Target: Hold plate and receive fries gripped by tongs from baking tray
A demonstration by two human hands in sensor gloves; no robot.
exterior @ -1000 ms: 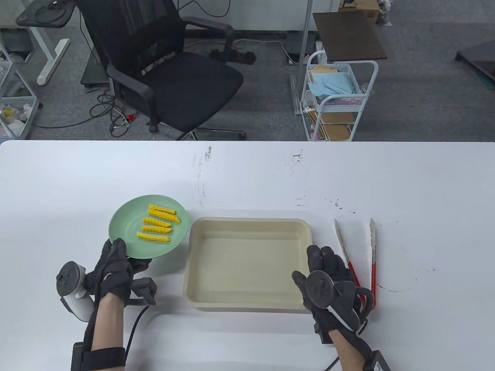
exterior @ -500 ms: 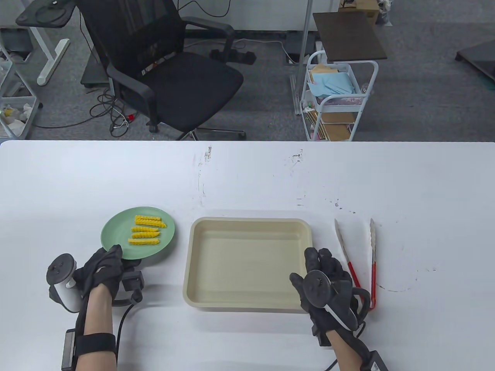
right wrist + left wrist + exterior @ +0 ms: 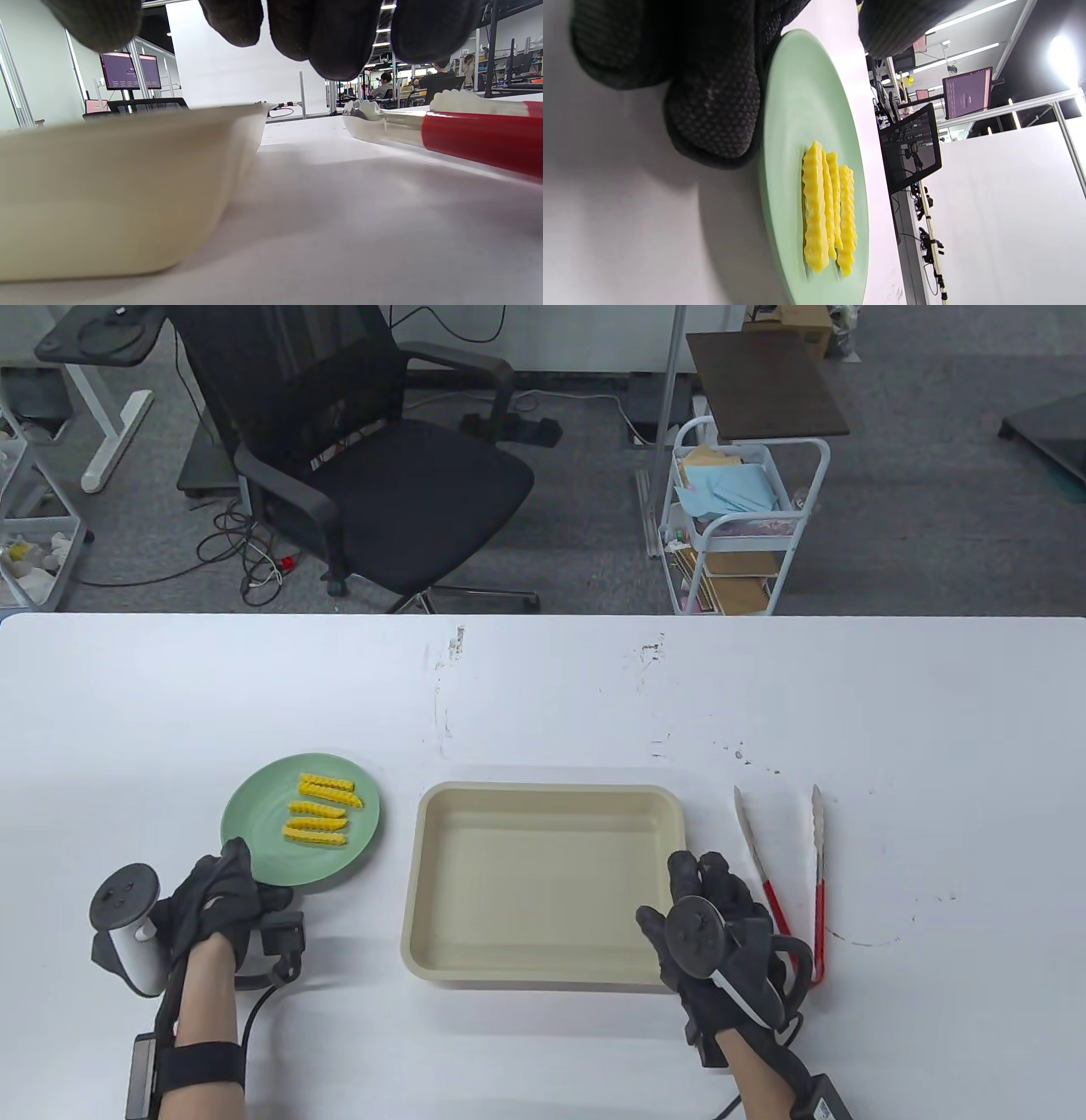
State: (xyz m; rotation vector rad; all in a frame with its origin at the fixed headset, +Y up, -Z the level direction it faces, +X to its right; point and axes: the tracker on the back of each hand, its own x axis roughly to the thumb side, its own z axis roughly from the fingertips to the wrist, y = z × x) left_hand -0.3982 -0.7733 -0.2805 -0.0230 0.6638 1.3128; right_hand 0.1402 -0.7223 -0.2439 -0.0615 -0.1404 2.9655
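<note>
A green plate (image 3: 263, 823) with several yellow crinkle fries (image 3: 321, 808) sits on the white table, left of the baking tray. My left hand (image 3: 240, 872) grips the plate's near rim. In the left wrist view its fingers (image 3: 712, 106) lie against the rim of the plate (image 3: 793, 127), with the fries (image 3: 825, 212) further in. The beige baking tray (image 3: 543, 791) is empty. My right hand (image 3: 708, 891) rests empty on the table between the tray and the red-handled tongs (image 3: 785, 869). The tongs lie open on the table.
In the right wrist view the tray wall (image 3: 106, 190) is at left and the tongs (image 3: 466, 135) at right, with bare table between. A black office chair (image 3: 356, 466) and a white cart (image 3: 742, 526) stand beyond the table's far edge.
My left hand has carried the plate left, away from the tray, and lowered it to the table. The right hand and the tongs have barely moved.
</note>
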